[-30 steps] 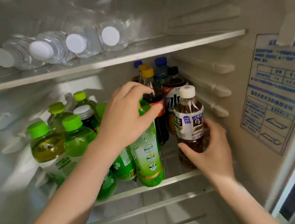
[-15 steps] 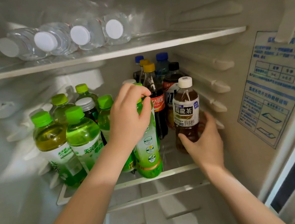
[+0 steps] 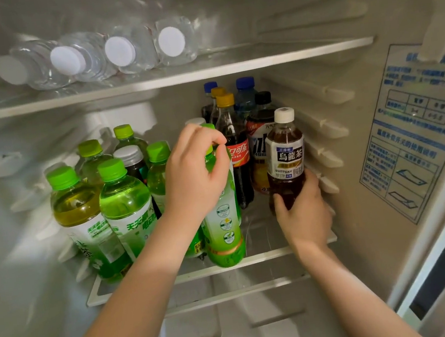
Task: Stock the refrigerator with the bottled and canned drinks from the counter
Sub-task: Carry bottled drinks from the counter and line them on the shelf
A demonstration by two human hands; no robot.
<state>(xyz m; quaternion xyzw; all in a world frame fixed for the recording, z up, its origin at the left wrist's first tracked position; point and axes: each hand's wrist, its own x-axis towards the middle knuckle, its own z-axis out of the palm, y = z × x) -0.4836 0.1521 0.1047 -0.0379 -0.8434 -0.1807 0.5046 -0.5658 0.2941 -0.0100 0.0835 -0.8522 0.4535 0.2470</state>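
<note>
Bare left hand point(image 3: 194, 177), bare right hand point(image 3: 302, 214), slender wrists, bare forearms point(image 3: 135, 291) to the lower edge

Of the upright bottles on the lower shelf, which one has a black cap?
The black-capped bottle at the back right, directly behind the brown tea bottle in the right hand. Other caps are green, yellow, blue, white or silver.

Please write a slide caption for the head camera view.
Inside the refrigerator, the left hand grips the front green bottle by its neck; the right hand holds a brown tea bottle.
</note>
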